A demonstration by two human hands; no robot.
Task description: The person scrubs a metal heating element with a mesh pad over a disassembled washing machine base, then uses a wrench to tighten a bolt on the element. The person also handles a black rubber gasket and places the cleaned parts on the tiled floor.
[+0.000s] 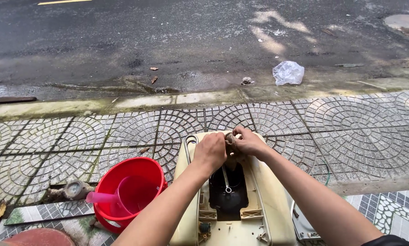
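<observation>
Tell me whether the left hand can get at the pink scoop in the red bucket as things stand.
Probably yes. The pink scoop sits uncovered in the red bucket on that side, nothing between, though the left hand is on the cream housing.

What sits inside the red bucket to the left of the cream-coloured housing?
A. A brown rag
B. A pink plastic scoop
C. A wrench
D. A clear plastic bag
B. A pink plastic scoop lies in the red bucket, its handle sticking out over the rim to the left.
</observation>
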